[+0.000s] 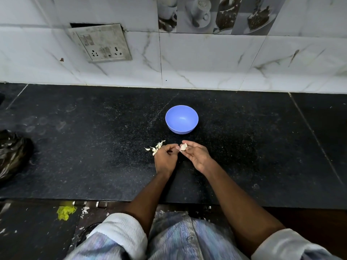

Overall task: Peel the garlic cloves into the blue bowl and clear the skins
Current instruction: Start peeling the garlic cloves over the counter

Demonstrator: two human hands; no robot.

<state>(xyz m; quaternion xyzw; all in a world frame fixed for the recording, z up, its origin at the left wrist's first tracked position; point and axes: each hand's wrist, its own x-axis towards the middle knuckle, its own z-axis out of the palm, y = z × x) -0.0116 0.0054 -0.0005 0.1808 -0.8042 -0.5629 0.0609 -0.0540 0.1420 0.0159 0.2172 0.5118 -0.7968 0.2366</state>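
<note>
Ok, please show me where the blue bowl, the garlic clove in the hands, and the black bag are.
blue bowl (181, 119): head view, on its inner floor.
garlic clove (183, 146): head view, on its pale middle, between both hands.
black bag (13, 152): head view, on its crumpled middle.

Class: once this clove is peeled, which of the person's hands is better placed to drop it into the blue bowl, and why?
Probably the right hand: it holds the garlic clove in its fingertips, almost directly below the blue bowl. The left hand only picks at the skin.
</note>
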